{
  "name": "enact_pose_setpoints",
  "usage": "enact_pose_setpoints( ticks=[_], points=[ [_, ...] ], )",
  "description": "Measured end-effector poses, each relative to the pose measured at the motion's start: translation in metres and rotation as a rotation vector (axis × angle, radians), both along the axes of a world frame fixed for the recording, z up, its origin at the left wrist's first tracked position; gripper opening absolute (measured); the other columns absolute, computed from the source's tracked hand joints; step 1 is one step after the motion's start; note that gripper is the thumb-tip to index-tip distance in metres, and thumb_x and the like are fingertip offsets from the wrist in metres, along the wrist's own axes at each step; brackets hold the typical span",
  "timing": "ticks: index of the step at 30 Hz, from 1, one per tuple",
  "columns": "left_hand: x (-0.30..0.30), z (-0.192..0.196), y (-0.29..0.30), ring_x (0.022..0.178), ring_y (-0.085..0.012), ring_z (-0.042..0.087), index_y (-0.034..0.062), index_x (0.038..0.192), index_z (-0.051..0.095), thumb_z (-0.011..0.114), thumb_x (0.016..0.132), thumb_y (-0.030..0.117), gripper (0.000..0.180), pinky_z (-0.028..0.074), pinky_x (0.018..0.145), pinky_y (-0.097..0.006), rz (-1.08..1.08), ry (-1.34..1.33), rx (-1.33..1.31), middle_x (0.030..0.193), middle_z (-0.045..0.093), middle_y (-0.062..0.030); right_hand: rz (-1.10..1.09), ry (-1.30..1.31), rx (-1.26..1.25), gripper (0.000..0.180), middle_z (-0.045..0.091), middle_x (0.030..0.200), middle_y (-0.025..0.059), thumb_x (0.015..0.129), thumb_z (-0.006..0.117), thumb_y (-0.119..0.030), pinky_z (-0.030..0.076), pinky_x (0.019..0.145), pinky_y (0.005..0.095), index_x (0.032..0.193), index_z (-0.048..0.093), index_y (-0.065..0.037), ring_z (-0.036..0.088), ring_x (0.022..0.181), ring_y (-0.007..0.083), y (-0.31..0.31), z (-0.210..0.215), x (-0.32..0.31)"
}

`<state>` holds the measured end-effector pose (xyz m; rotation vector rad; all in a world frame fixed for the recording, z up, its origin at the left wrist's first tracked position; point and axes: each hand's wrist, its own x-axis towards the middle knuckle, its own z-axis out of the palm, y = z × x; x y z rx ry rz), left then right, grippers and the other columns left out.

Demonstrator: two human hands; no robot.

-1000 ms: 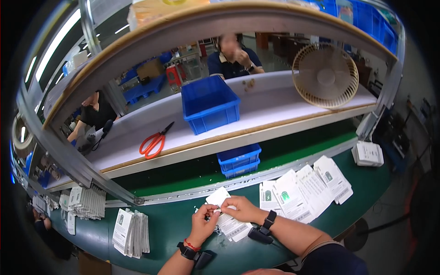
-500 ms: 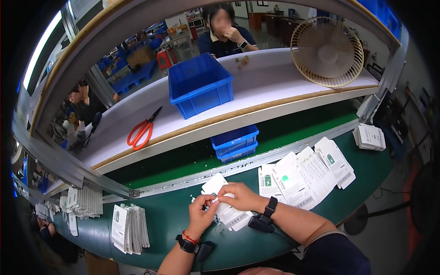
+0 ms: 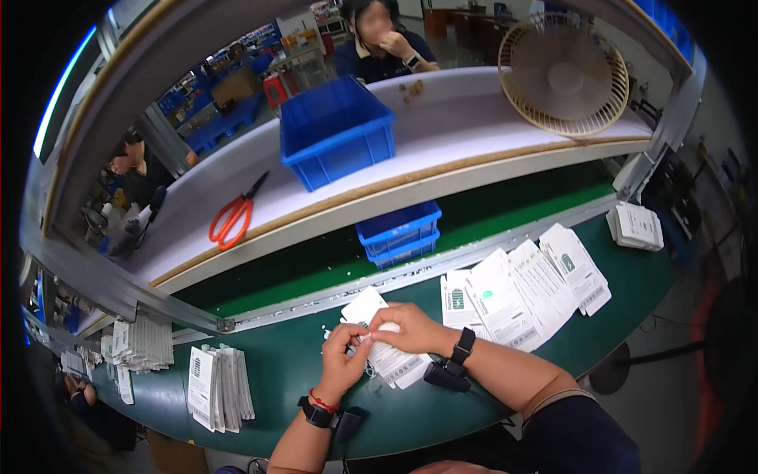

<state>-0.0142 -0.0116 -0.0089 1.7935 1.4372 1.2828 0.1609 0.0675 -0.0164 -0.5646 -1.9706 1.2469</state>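
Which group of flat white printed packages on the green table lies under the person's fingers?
The small middle pile of flat white packages, under the left hand and right hand; the other groups lie farther left or right, with neither hand over them.

The bare left hand and the bare right hand come together, fingers curled inward, fingertips close. The left forearm rises steeply from the lower edge; the right forearm slants leftward from its bent elbow.
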Motion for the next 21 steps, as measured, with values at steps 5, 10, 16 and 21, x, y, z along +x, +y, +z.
enact_pose_setpoints(
  ticks=[5,10,16,21],
  points=[
    [-0.0007,0.0037,0.0029,0.067,-0.0127,0.051,0.0008,0.090,0.062,0.068,0.080,0.004,0.012,0.043,0.062,-0.025,0.017,-0.004,0.008,0.080,0.059,-0.0059,0.010,-0.020,0.024,0.010,0.064,0.085,0.0118,0.082,0.067,-0.011,0.048,0.070,0.0329,0.089,0.064,-0.004,0.062,0.082,0.0259,0.0048,-0.0007,-0.0019],
    [-0.0018,0.0022,0.0015,0.067,-0.0131,0.051,0.0009,0.089,0.062,0.068,0.079,0.003,0.012,0.043,0.061,-0.025,0.014,0.005,0.007,0.079,0.059,-0.0056,0.030,-0.004,0.001,0.010,0.064,0.086,0.0112,0.081,0.067,-0.010,0.048,0.072,0.0332,0.089,0.064,-0.004,0.062,0.082,0.0263,0.0024,0.0020,-0.0019],
    [-0.0005,0.0007,0.0012,0.066,-0.0130,0.051,0.0009,0.090,0.063,0.069,0.077,0.002,0.014,0.042,0.061,-0.025,0.017,0.002,0.002,0.079,0.059,-0.0055,0.009,-0.009,0.019,0.010,0.064,0.086,0.0117,0.081,0.067,-0.010,0.048,0.072,0.0328,0.089,0.064,-0.004,0.062,0.082,0.0260,0.0028,-0.0041,-0.0018],
    [-0.0025,0.0004,0.0023,0.066,-0.0125,0.052,0.0003,0.091,0.064,0.069,0.077,0.001,0.015,0.042,0.060,-0.025,0.035,-0.027,-0.022,0.077,0.059,-0.0055,0.005,-0.022,-0.011,0.011,0.064,0.086,0.0125,0.082,0.067,-0.011,0.048,0.072,0.0332,0.090,0.063,-0.004,0.062,0.082,0.0263,0.0020,0.0003,-0.0020]
  ],
)
